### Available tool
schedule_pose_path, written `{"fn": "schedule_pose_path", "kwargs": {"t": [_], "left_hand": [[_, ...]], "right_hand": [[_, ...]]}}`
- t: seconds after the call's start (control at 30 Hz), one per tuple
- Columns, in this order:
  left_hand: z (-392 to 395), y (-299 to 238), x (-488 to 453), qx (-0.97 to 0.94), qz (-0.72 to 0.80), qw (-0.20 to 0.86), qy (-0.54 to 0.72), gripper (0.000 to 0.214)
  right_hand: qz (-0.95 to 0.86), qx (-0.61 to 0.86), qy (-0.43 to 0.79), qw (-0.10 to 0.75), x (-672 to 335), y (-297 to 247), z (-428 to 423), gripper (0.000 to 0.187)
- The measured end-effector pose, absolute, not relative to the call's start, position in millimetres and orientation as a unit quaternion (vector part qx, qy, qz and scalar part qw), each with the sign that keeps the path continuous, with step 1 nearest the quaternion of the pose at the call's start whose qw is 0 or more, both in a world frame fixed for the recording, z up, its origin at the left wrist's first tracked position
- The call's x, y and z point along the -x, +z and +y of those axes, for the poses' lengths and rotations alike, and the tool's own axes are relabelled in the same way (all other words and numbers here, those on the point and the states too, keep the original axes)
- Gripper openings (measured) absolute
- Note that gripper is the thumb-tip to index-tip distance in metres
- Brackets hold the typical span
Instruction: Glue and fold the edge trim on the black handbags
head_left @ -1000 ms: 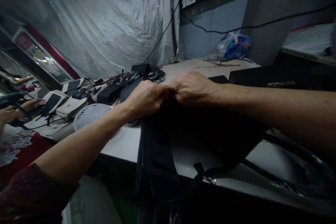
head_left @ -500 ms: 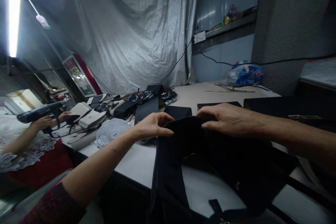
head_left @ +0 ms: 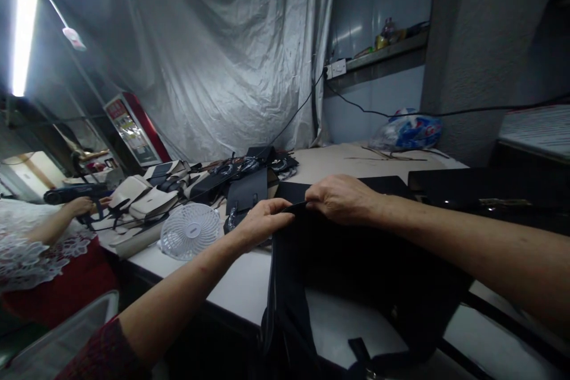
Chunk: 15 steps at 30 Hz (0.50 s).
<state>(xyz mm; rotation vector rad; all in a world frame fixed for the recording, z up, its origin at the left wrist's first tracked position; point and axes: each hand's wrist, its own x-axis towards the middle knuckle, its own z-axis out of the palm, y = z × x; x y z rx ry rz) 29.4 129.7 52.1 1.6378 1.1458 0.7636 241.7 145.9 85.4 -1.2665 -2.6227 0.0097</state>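
A black bag (head_left: 356, 273) lies on the white table (head_left: 240, 285), its near end hanging over the front edge. My left hand (head_left: 262, 224) pinches the bag's upper edge at its left corner, fingers closed on the material. My right hand (head_left: 341, 199) grips the same edge just to the right, fingers curled over it. The two hands sit close together, almost touching. A strap with a small buckle (head_left: 358, 349) trails from the bag near the table's front.
A small white fan (head_left: 189, 238) stands left of my left hand. Behind it lie several white and black bags (head_left: 142, 199) and black pieces (head_left: 247, 190). At far left another person's hand holds a dark heat gun (head_left: 71, 195). A plastic bag (head_left: 407, 129) and cables sit at the back.
My hands have drawn together again on the bag's top edge, after spreading it apart half a second ago. The view has tilted up since one second ago.
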Motion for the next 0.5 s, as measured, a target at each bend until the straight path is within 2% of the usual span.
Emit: {"fn": "schedule_pose_path", "kwargs": {"t": [0.13, 0.23, 0.3, 0.4, 0.5], "left_hand": [[119.8, 42.0, -43.9, -0.627, 0.431, 0.506, 0.406, 0.04], [115.2, 36.1, -51.2, -0.572, 0.427, 0.526, 0.462, 0.046], [114.9, 32.3, -55.2, -0.543, 0.426, 0.53, 0.492, 0.048], [116.7, 26.6, -65.2, -0.502, 0.424, 0.504, 0.56, 0.045], [120.1, 20.1, -81.4, -0.451, 0.416, 0.462, 0.64, 0.039]], "right_hand": [[-0.871, 0.478, 0.008, 0.118, -264.9, 88.0, 128.1, 0.023], [-0.812, 0.555, -0.014, 0.181, -305.0, 67.3, 87.6, 0.048], [-0.737, 0.614, 0.041, 0.279, -332.3, 37.8, 49.2, 0.062], [-0.642, 0.689, 0.104, 0.32, -350.0, -20.4, -11.8, 0.076], [-0.609, 0.669, 0.177, 0.387, -324.5, -71.6, -60.3, 0.084]]}}
